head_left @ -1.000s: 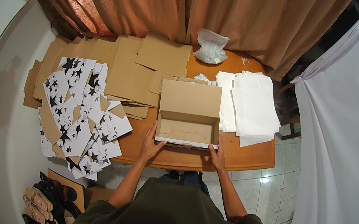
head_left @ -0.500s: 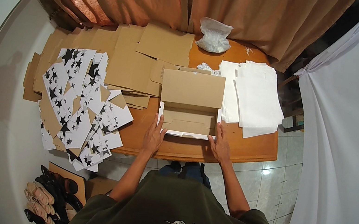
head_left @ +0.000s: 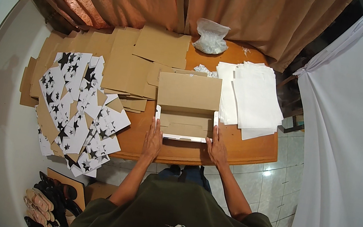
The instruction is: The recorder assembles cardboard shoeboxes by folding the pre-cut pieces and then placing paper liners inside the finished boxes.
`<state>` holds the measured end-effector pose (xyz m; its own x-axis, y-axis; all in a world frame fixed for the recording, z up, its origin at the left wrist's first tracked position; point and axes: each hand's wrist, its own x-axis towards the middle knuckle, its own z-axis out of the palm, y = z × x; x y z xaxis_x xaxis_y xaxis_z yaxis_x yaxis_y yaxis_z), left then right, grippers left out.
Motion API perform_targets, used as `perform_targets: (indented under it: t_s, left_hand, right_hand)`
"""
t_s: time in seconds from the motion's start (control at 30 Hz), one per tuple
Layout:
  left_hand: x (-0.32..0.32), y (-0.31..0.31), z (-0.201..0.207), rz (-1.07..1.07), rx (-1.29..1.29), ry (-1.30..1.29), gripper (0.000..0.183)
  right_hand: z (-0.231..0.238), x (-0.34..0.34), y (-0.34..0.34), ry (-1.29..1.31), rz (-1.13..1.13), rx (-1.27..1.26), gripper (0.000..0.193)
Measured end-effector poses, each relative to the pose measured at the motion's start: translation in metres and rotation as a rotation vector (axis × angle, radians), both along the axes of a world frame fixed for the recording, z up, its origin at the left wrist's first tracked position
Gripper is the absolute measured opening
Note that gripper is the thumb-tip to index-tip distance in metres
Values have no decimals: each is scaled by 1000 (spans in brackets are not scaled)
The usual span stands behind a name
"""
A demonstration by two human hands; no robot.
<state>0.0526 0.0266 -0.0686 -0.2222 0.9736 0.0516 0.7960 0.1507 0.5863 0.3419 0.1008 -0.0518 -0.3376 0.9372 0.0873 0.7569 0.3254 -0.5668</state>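
A cardboard box [head_left: 184, 122], brown inside with white outer edges, stands with its lid [head_left: 189, 91] raised at the far side. My left hand [head_left: 153, 143] is at its near left corner, fingers stretched along the left wall and thumb close to the front. At the near right corner, my right hand [head_left: 218, 149] has its fingers along the right wall and its thumb by the front edge. Between them the two hands grip the box. Its visible floor is bare brown card. The palm sides of both hands are hidden.
Star-printed white card pieces [head_left: 72, 110] overlap at left. Behind them lie stacked flat brown cardboard sheets [head_left: 127, 67]. White paper sheets [head_left: 257, 99] are piled at right on the wooden table [head_left: 252, 148]. A clear plastic bag [head_left: 212, 37] sits at the back; shoes [head_left: 45, 206] stand below left.
The whole view has shifted slightly left. My left fingers look straighter along the box's side wall. The box stays open between my hands.
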Motion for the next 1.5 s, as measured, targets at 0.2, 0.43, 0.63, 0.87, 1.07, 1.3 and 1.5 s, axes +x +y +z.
perform_targets:
  t_s: [0.2,0.43,0.63,0.87,1.07,1.3,1.5]
  left_hand:
    - [3,6,12,32,-116,49,56]
    - [8,17,39,42,-179,241,60]
    - [56,57,91,-59,95,-323,61]
    - [142,110,93,-205,21,-667,56]
    - [214,153,82,-259,-58,-686,48]
    - [286,207,31,-153,-167,-608,51]
    - [314,241,-11,15,-199,-475,59]
  right_hand:
    - [7,-3,3,3,-31,-102,66]
    - [11,5,0,127,-11,-11,72]
    - [37,25,10,281,-135,-69,78]
    - [46,91,37,411,-326,-127,74]
    - [36,164,70,439,-421,-110,69]
    - [22,236,127,511,-380,-251,66]
    - [-10,277,195,401,-261,-290,59]
